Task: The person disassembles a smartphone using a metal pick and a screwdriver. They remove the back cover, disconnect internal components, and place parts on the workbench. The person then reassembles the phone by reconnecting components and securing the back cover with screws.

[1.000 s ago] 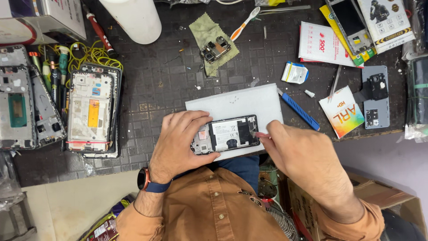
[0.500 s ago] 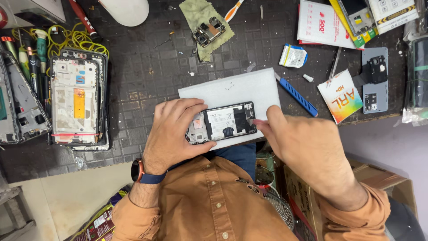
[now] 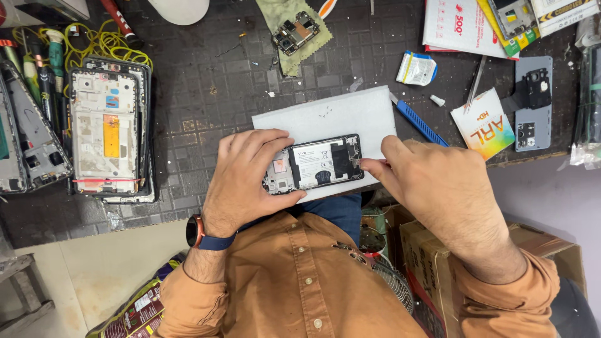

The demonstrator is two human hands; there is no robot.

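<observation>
On opened phone [image 3: 316, 164]: both hands' fingers [image 3: 370, 164].

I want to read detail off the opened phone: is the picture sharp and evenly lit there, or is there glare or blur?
Head view: opened phone sharp and evenly lit, no strong glare; left hand and right hand crisp, casting soft shadows on the white mat; edges slightly bowed.

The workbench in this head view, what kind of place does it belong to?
Most likely a phone repair bench. The left hand steadies an opened phone on a white pad while the right hand works at its end. Stripped phone frames and a loose circuit board lie nearby.
</observation>
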